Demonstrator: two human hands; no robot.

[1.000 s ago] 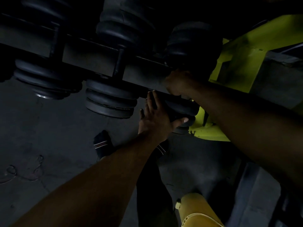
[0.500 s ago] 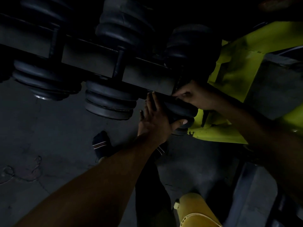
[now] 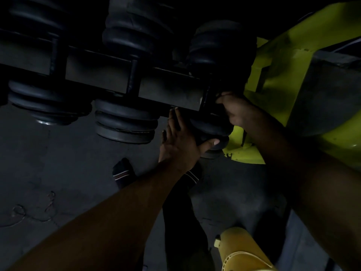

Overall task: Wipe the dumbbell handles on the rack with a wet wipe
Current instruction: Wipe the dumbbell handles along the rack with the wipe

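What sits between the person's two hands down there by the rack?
In the head view, the near black rubber end of the rightmost dumbbell lies between the left hand, pressed flat against it, and the right hand, curled at its handle.

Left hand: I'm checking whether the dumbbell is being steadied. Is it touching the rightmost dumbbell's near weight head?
Touching. In the head view the left hand lies flat against the near weight head, its thumb across the head's lower edge.
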